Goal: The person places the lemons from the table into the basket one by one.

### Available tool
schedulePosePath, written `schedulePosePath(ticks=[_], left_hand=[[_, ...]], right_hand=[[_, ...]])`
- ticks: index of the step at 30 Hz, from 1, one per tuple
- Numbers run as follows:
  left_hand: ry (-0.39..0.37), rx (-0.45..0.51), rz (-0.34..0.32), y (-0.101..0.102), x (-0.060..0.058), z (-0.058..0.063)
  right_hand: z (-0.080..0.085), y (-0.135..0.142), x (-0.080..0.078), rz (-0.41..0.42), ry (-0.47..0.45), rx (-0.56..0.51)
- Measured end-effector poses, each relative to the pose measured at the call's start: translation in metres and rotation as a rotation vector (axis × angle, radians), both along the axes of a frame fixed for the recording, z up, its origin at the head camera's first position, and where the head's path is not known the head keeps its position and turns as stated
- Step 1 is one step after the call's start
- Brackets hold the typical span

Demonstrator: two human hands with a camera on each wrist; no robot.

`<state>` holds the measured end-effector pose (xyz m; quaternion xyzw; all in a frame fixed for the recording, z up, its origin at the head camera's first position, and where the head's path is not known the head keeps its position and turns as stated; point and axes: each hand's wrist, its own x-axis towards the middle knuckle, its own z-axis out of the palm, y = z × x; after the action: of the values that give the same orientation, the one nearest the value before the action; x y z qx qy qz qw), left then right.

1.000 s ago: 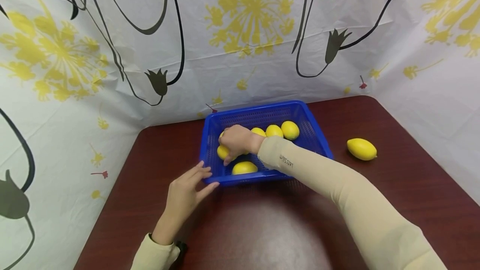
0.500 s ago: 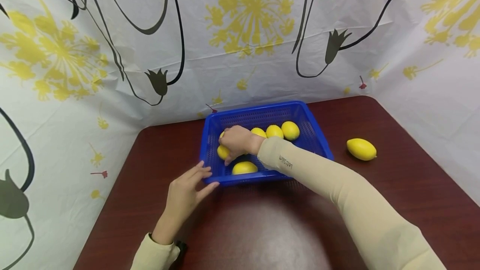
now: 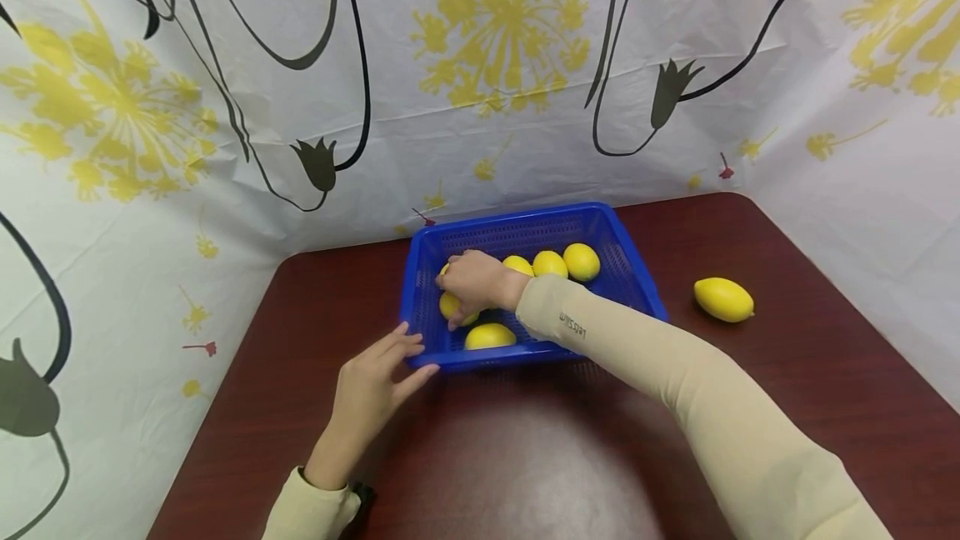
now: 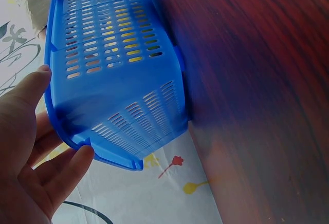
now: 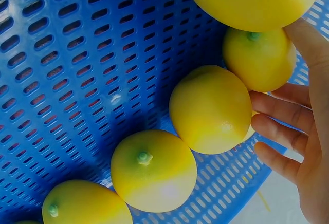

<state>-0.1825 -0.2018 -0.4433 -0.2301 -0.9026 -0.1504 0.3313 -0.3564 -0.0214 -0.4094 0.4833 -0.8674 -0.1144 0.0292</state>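
A blue perforated plastic basket holds several yellow lemons. My left hand grips its near left corner; the left wrist view shows thumb and fingers at the rim. Inside the basket, my right hand reaches down at the left end, palm downward. Its thumb and fingers lie either side of a lemon, which shows under the hand in the head view. Another lemon sits right by the fingertips. Closer to the near wall lies a lemon, and others line the back.
One loose lemon lies on the dark red-brown table, right of the basket. A white cloth with yellow and grey flower prints hangs behind and at both sides.
The lemon under my right hand has shifted slightly to the right, toward the thumb. Both hands and the basket stay almost exactly where they were.
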Motion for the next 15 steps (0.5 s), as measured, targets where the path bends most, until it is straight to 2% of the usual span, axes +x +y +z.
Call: schedulePosePath(ticks=[15], left_hand=[[0.009,0.005,-0.002,0.0005,-0.0008,-0.0012]], right_hand=[[-0.0001,0.0022,-0.0017,0.000,0.017,-0.027]])
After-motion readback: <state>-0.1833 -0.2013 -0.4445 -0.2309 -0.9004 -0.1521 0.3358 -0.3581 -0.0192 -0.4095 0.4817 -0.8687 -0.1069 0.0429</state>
